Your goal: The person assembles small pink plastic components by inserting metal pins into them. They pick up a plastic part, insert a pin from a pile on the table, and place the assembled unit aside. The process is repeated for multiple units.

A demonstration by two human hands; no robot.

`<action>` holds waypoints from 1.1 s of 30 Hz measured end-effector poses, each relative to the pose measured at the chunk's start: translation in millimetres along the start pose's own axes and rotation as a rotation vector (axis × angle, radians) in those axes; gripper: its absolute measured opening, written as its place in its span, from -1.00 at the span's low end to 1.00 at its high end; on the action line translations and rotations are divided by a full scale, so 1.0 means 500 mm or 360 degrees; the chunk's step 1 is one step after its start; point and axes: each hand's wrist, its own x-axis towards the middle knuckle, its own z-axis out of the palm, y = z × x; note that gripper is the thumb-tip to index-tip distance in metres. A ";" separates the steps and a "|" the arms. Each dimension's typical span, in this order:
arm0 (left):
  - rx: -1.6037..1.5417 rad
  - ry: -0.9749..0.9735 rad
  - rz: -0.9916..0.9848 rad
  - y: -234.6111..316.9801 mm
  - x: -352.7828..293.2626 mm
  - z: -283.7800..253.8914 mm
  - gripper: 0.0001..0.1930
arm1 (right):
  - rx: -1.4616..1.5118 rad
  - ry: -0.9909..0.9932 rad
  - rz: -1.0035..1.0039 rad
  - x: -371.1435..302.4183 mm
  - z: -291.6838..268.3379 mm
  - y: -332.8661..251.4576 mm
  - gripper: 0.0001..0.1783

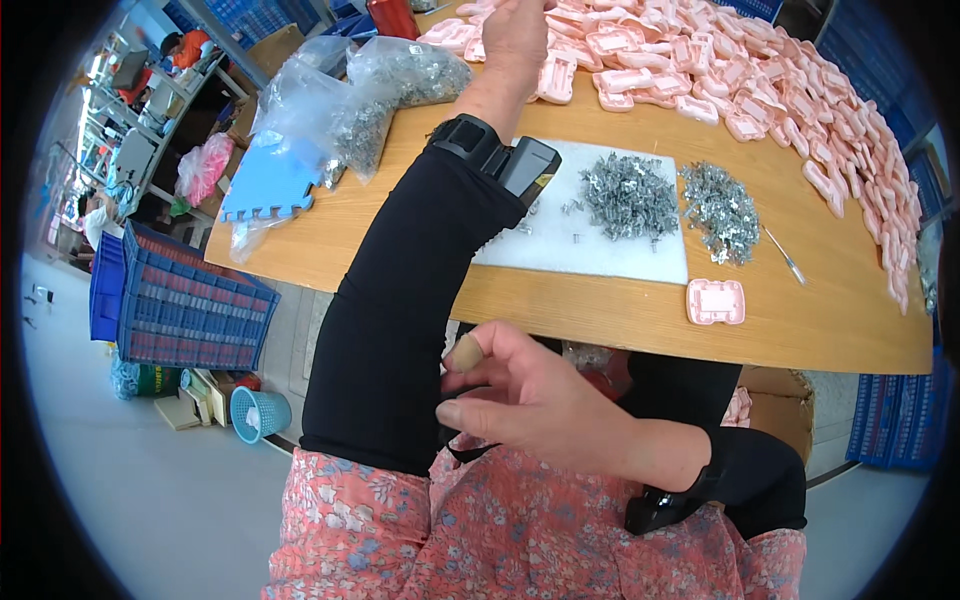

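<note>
Left hand [515,38] is hovering by the far pink shells [655,62], grip impossible to tell; right hand [545,400] is hanging near, fingers parted!

Single fisheye view from the wearer's head, facing downward and forward, close above lap [540,530] and table [830,290].

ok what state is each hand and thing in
Left hand: stretched out, grip unclear
Right hand: partly open, nothing visible held
Lone pink plastic shell: hollow side up
Pink shell heap: loose, jumbled
Small metal pieces: loose, in piles
Clear plastic bags: partly filled
Slim hand tool: lying flat
Blue wastebasket: standing, partly filled
</note>
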 end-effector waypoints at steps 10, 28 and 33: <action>0.0188 0.0197 0.0064 -0.002 0.033 -0.045 -0.60 | 0.0369 -0.0108 0.0071 0.019 0.008 -0.008 -0.65; 0.0934 -0.0136 0.0249 -0.041 -0.036 0.001 -0.60 | -0.0816 -0.0205 0.0023 0.011 -0.009 -0.027 -0.77; 0.0973 -0.0111 0.0340 -0.037 -0.053 0.019 -0.62 | -0.0348 0.0099 -0.0401 0.054 -0.048 0.014 -0.86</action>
